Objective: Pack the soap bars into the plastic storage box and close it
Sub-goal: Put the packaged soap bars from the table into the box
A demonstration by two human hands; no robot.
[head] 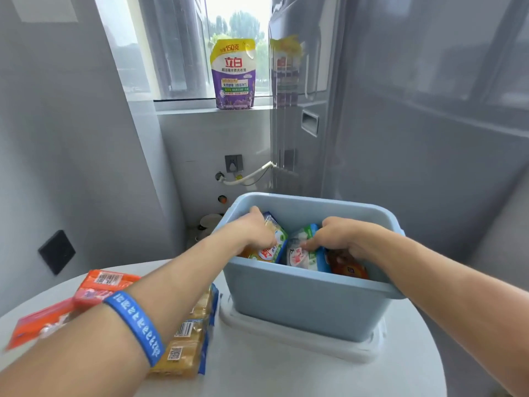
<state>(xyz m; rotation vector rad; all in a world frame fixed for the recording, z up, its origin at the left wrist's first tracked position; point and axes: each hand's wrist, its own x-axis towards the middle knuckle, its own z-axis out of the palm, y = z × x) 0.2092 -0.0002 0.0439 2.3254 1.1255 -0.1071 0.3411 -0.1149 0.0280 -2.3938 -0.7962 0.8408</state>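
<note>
A light blue plastic storage box (303, 299) stands open on a white table, resting on its whitish lid (289, 336). Both hands reach inside. My left hand (256, 229) presses on a yellow-green wrapped soap bar (276, 239) at the box's left. My right hand (340, 237) grips a white-green wrapped soap bar (300, 255) in the middle. An orange-brown bar (350, 267) lies under the right hand. On the table to the left lie yellow soap bars in blue-edged wrap (190, 339) and orange-wrapped bars (100, 285), partly hidden by my left forearm.
The round white table (257, 373) fills the lower view. A purple detergent pouch (233, 74) stands on the window sill behind. A grey wall with a black panel (56, 251) is at left; a tall grey appliance (400, 124) rises close behind the box at right.
</note>
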